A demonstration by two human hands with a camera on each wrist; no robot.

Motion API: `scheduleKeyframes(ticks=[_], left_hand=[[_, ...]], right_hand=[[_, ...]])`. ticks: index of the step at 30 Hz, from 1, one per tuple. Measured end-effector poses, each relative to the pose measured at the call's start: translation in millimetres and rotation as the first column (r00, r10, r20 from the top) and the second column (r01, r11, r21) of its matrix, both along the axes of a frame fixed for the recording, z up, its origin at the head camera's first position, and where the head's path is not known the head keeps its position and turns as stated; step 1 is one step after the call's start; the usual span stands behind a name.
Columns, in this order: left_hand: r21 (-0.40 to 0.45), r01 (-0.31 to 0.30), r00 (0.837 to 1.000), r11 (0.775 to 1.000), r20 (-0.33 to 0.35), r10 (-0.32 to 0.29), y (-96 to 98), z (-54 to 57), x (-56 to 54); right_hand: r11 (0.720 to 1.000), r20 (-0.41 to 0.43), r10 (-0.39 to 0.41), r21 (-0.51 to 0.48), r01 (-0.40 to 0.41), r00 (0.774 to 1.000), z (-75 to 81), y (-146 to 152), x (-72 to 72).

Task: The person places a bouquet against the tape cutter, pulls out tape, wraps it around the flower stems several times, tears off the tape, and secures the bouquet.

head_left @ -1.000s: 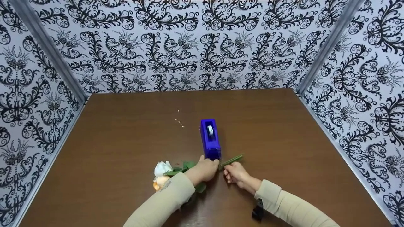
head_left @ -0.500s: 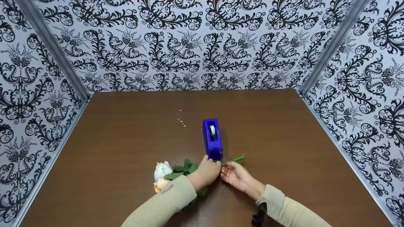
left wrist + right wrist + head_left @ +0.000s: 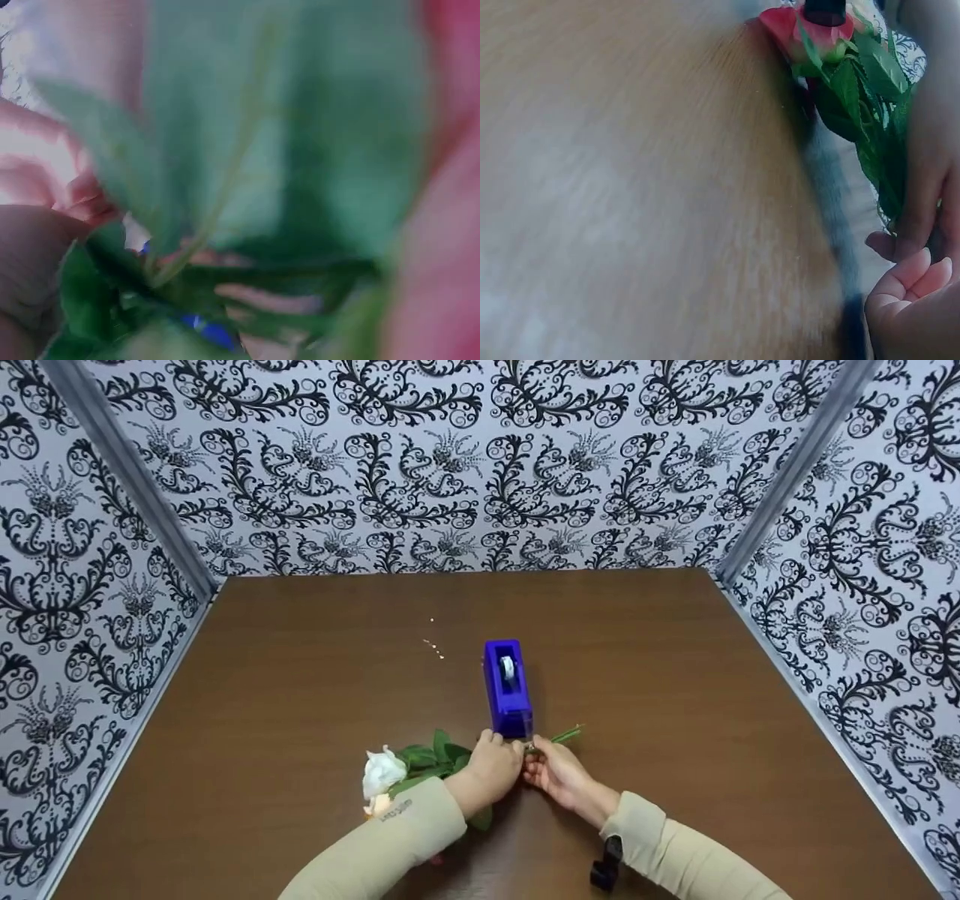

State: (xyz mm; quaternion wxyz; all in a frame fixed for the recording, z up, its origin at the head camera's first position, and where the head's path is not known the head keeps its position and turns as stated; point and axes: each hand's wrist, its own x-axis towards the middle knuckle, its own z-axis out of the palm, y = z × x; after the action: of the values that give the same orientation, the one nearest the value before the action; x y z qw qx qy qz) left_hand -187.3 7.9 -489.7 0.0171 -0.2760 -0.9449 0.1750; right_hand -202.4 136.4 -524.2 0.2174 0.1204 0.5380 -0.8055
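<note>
A bunch of roses lies on its side at the front of the table, with a white rose point(image 3: 384, 772) and a peach rose point(image 3: 379, 805) at its left end. A pink rose point(image 3: 810, 30) shows in the right wrist view. My left hand point(image 3: 491, 772) grips the bunch below its leaves point(image 3: 442, 750). Close beside it, my right hand point(image 3: 559, 772) pinches the green stems point(image 3: 568, 733), whose cut ends stick out to the right. From the blue tape dispenser point(image 3: 495, 690), a strip of clear tape point(image 3: 528, 725) reaches down to the stems between the hands. Leaves fill most of the left wrist view.
The brown table point(image 3: 637, 660) has patterned walls point(image 3: 450, 472) at the back and both sides. Small bright specks point(image 3: 433, 649) lie left of the dispenser. A black strap piece point(image 3: 606, 866) hangs below the right sleeve.
My right hand's fingers loosened at the stems, opened under them, then closed in with the thumb near the tape. My left hand has stayed on the bunch.
</note>
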Motion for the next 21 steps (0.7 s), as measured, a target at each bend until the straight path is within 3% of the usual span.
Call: scheduleKeyframes(ticks=[2, 3, 6, 7, 9, 10, 11, 13, 14, 15, 17, 18, 19, 20, 21], left_hand=[[0.019, -0.063, 0.988, 0.998, 0.142, 0.060, 2.6, 7.4, -5.2], [0.035, -0.103, 0.972, 0.994, 0.216, 0.093, 4.5, 9.3, -10.3], [0.126, -0.241, 0.896, 0.962, 0.409, 0.171, 8.9, 4.0, -32.3], [0.205, -0.246, 0.882, 0.947, 0.452, 0.132, 7.3, -10.6, -46.6], [0.310, -0.286, 0.821, 0.907, 0.566, 0.066, 3.5, -38.1, -73.9], [0.366, -0.273, 0.796, 0.889, 0.605, -0.005, -0.9, -51.5, -86.3], [0.396, -0.291, 0.751, 0.871, 0.658, -0.048, -4.4, -56.7, -92.9], [0.419, -0.309, 0.669, 0.854, 0.734, -0.118, -10.5, -55.9, -97.8], [0.385, -0.353, 0.628, 0.852, 0.773, -0.089, -10.8, -41.7, -91.3], [0.381, -0.368, 0.613, 0.848, 0.785, -0.087, -11.7, -26.3, -82.7], [0.360, -0.416, 0.599, 0.835, 0.799, -0.046, -10.2, -1.7, -67.1], [0.358, -0.403, 0.615, 0.842, 0.787, -0.040, -9.3, 4.8, -63.1], [0.378, -0.360, 0.645, 0.853, 0.761, -0.065, -9.8, 2.3, -63.8], [0.396, -0.321, 0.674, 0.860, 0.734, -0.086, -9.6, -11.4, -70.6], [0.411, -0.267, 0.716, 0.872, 0.690, -0.107, -9.3, -26.5, -76.8]], right_hand=[[1.000, -0.015, 0.012, -0.002, -0.012, 1.000, -0.7, 1, 0.8], [1.000, -0.022, 0.016, -0.006, -0.016, 1.000, -0.3, 1, 1.0], [0.999, -0.047, 0.027, -0.039, -0.028, 0.999, 1.9, 2, 2.3], [0.998, -0.055, 0.030, -0.056, -0.033, 0.998, 2.6, 1, 2.9], [0.994, -0.071, 0.037, -0.096, -0.044, 0.997, 4.3, 1, 4.3], [0.992, -0.076, 0.044, -0.115, -0.052, 0.996, 4.8, 1, 5.0], [0.989, -0.081, 0.050, -0.132, -0.060, 0.995, 5.2, 1, 5.7], [0.985, -0.080, 0.052, -0.162, -0.065, 0.995, 5.7, 1, 7.1], [0.982, -0.082, 0.055, -0.174, -0.068, 0.995, 5.5, 1, 7.7], [0.980, -0.083, 0.056, -0.186, -0.071, 0.995, 5.2, 2, 8.1], [0.975, -0.083, 0.056, -0.212, -0.073, 0.995, 5.2, 3, 8.6], [0.973, -0.078, 0.054, -0.222, -0.070, 0.996, 5.2, 3, 8.6], [0.971, -0.069, 0.050, -0.228, -0.064, 0.996, 5.1, 4, 8.3], [0.972, -0.059, 0.042, -0.230, -0.054, 0.997, 4.9, 5, 7.9], [0.973, -0.047, 0.021, -0.230, -0.031, 0.999, 4.9, 6, 7.3]])
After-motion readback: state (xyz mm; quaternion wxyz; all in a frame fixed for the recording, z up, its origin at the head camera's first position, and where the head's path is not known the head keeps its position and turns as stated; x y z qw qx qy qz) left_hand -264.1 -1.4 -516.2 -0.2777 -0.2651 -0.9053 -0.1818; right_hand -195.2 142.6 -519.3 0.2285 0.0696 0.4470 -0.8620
